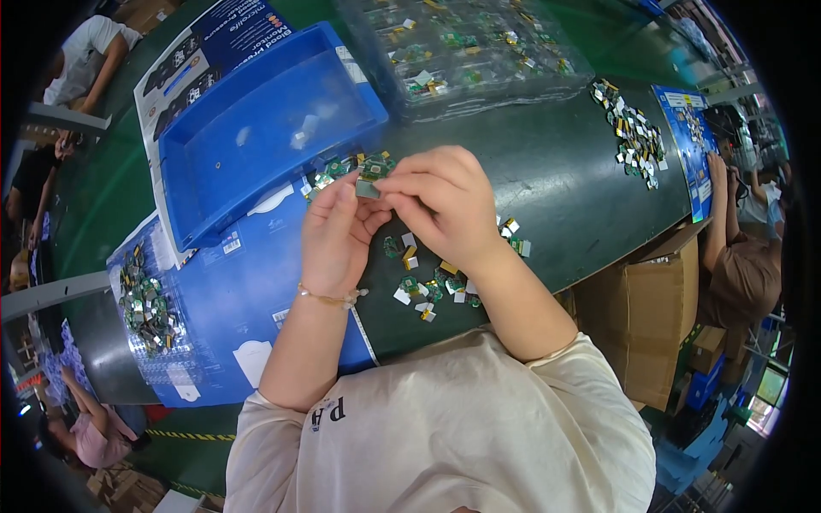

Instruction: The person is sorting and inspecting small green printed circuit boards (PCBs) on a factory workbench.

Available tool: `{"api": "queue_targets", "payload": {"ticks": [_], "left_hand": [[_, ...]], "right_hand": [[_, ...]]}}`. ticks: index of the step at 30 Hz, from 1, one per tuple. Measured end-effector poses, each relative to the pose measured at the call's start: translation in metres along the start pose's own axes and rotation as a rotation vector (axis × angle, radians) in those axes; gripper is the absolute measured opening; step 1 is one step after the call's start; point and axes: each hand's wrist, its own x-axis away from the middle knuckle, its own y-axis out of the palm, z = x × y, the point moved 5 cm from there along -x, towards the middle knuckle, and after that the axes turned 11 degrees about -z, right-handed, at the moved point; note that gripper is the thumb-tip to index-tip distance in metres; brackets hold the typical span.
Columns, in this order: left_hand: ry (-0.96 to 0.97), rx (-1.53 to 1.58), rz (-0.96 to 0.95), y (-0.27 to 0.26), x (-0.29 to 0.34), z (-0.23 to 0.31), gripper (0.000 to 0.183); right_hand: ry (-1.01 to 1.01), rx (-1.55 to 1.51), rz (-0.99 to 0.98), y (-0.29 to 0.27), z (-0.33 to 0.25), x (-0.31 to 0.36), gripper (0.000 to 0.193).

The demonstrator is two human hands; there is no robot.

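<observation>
Both my hands meet over the green table, holding one small circuit board [369,189] with a grey rectangular part. The thumb and fingers of my left hand [332,235] close on its left side. My right hand [449,205] pinches its right edge, fingertips together. Just behind the fingers lies a heap of similar green boards [323,176], partly hidden by my hands. More loose boards [434,287], with white and gold parts, are scattered below and beside my right wrist. Under my left forearm is a blue printed cardboard sheet [256,295].
An open blue bin [192,201] stands behind my left hand. Stacked clear trays [479,104] with boards sit at the back. Another board pile [637,141] lies far right; a clear tray of boards [150,312] is at left. A cardboard box [641,316] stands right, near other people.
</observation>
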Motion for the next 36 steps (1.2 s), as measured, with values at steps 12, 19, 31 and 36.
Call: {"api": "queue_targets", "payload": {"ticks": [12, 19, 31, 36], "left_hand": [[0.063, -0.131, 0.083, 0.004, 0.001, 0.004, 0.024], [0.062, -0.209, 0.112, 0.003, 0.001, 0.003, 0.022], [0.105, -0.595, 0.142, 0.006, 0.001, 0.007, 0.023], [0.054, -0.311, 0.207, 0.004, -0.002, 0.005, 0.026]], "right_hand": [[0.106, 0.094, 0.026, -0.002, 0.002, 0.0, 0.019], [0.148, 0.082, 0.01, -0.001, 0.008, 0.001, 0.018], [0.165, 0.048, -0.082, 0.005, 0.016, -0.001, 0.015], [0.191, -0.053, -0.132, 0.006, 0.009, -0.001, 0.016]]}}
